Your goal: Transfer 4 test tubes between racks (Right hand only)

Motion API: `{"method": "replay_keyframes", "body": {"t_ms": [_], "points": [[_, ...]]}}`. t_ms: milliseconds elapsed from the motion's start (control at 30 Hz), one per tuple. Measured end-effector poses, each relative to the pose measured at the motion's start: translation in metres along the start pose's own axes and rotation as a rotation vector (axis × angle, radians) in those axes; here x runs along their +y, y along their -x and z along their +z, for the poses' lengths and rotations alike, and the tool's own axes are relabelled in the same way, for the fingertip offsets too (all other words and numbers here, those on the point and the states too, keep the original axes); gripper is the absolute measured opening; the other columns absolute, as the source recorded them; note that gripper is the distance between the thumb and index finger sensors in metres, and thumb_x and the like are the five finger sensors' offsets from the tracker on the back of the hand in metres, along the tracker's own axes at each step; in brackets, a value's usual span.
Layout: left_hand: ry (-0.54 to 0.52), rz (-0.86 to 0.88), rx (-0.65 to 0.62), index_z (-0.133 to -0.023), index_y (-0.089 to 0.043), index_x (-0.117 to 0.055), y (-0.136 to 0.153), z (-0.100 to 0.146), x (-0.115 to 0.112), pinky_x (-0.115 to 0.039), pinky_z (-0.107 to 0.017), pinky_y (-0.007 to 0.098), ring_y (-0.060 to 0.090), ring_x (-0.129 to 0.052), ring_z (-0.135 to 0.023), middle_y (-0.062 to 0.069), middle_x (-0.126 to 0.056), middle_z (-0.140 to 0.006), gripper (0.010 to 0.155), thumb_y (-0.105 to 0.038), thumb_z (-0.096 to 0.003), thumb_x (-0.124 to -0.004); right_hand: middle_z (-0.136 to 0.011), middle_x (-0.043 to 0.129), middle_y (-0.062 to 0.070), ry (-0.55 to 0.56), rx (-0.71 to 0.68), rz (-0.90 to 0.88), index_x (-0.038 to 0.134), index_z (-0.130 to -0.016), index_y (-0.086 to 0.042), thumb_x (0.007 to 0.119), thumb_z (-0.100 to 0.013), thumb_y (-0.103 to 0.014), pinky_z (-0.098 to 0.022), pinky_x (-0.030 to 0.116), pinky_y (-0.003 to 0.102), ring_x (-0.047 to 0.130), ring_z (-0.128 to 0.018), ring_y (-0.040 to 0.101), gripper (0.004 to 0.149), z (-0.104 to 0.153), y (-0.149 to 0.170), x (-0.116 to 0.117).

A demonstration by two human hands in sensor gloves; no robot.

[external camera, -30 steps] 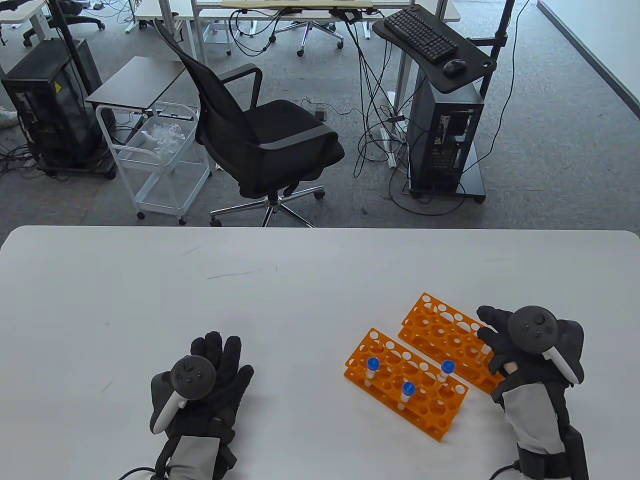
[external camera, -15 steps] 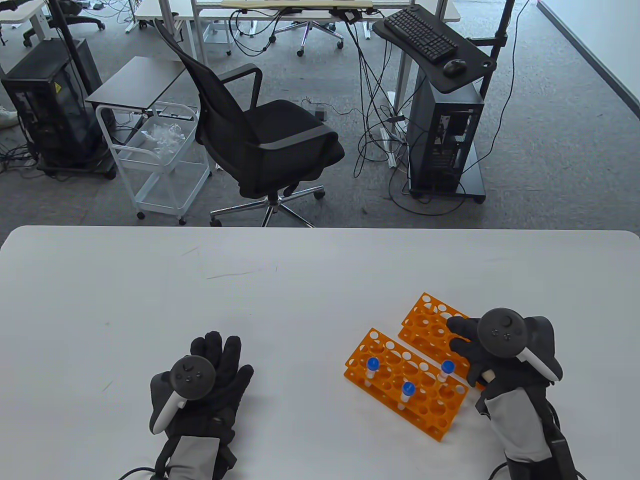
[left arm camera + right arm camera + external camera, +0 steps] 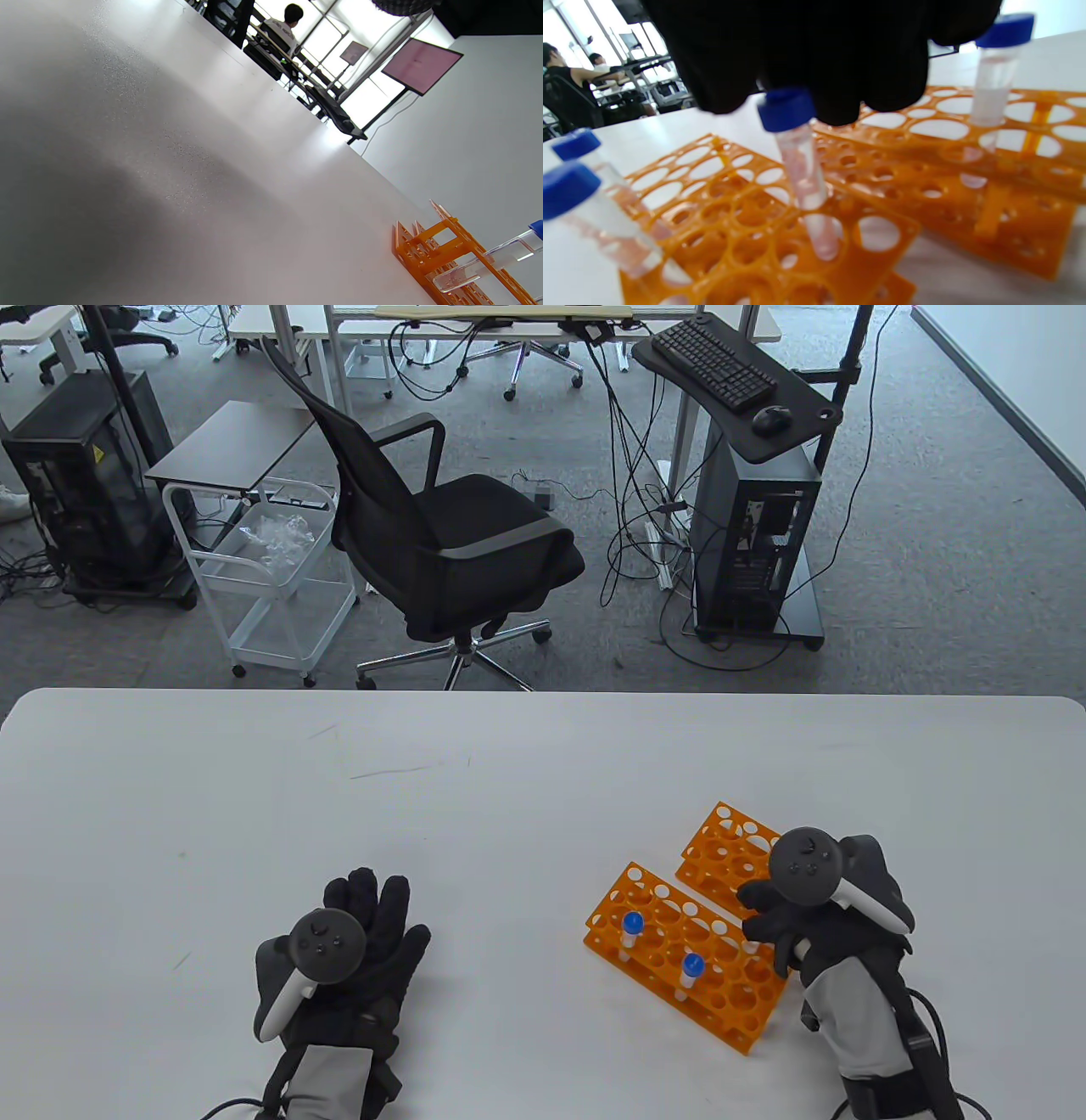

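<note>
Two orange racks lie side by side at the table's right: the near rack [image 3: 721, 993] and the far rack [image 3: 721, 836]. Two blue-capped tubes [image 3: 631, 931] [image 3: 692, 972] stand in the near rack. My right hand [image 3: 768, 920] hangs over the near rack's right end and covers a third tube there. In the right wrist view its fingertips [image 3: 840, 84] sit right at that tube's blue cap [image 3: 785, 109]; a grip does not show. Another tube [image 3: 992, 84] stands in the far rack [image 3: 1009, 140]. My left hand [image 3: 373, 929] rests flat on the table, fingers spread, empty.
The white table [image 3: 424, 814] stretches wide to the left and behind the racks. The left wrist view shows a rack end [image 3: 428, 254] and a tube [image 3: 488, 262] at its bottom right. An office chair [image 3: 441, 543] and a cart [image 3: 271, 585] stand beyond the far edge.
My right hand has moved left and toward me, from over the far rack to over the near rack's right tube, which it now covers. The left hand has not moved.
</note>
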State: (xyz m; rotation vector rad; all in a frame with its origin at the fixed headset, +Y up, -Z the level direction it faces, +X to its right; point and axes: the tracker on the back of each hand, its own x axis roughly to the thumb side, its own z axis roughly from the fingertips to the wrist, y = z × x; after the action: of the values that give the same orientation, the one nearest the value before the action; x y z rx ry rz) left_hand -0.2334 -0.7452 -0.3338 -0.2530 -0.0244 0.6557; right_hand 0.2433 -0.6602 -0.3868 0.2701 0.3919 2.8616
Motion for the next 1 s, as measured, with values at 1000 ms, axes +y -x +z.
{"method": "replay_keyframes", "body": {"t_ms": [1000], "points": [[0.0,0.004,-0.004,-0.113,-0.05,-0.013,0.001,-0.001,0.0,0.016,-0.075,0.04,0.008,0.026,-0.102,-0.018,0.013,-0.114,0.067,-0.065,-0.0571,-0.047,-0.081,0.095,0.019,0.212,-0.029,-0.085,0.083,-0.09,-0.01,0.084,-0.045,-0.027,-0.059,0.06,0.066,0.087,-0.071,0.045,0.048,0.023,0.015,-0.032]]}}
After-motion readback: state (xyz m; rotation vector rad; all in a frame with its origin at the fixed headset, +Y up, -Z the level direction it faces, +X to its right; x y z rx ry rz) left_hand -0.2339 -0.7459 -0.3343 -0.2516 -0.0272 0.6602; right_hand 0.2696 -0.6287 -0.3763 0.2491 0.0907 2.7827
